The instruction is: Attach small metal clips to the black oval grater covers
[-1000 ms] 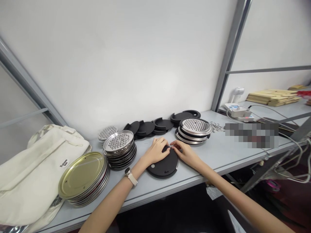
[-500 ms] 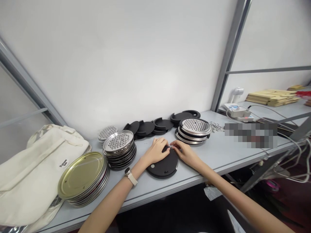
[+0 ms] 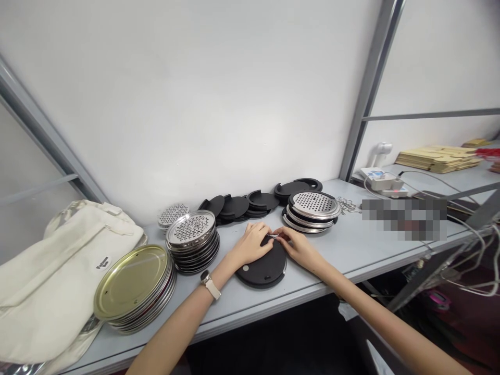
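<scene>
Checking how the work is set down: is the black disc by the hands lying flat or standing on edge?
Flat: the black disc lies on the grey table, broad face up.

A tall grey metal post (image 3: 365, 94) stands beside a smooth white wall panel (image 3: 234, 94). Far left of the post, a cream canvas bag (image 3: 58, 281) lies slumped. Just right of the post sits a white power strip (image 3: 394, 191); farther right lies a stack of flat pale-yellow sheets (image 3: 439, 156).
</scene>
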Action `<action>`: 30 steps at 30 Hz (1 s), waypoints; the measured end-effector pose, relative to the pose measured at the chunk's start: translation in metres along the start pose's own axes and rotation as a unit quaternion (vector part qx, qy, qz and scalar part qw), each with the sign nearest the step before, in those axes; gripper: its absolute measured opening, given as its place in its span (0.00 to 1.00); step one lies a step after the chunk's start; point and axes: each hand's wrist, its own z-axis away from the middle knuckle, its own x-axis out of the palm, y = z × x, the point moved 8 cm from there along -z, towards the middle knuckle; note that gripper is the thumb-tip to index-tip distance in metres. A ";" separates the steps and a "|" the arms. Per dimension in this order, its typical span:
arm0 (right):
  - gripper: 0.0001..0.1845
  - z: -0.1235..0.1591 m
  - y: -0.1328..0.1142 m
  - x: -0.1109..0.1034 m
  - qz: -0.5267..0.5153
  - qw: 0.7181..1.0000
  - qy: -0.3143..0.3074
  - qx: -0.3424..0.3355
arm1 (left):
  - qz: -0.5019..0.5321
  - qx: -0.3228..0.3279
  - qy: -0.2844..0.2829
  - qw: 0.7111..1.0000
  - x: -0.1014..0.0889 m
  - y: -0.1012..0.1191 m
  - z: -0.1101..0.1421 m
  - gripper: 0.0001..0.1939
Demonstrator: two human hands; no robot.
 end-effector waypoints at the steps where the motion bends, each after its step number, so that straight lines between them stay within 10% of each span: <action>1: 0.10 0.000 0.000 0.000 -0.001 1.000 0.001 -0.001 | 0.000 -0.001 -0.001 1.000 0.000 0.000 0.000 0.05; 30: 0.09 0.000 -0.003 -0.002 0.000 1.000 0.010 0.000 | 0.022 -0.016 0.008 1.000 -0.001 -0.004 -0.002 0.03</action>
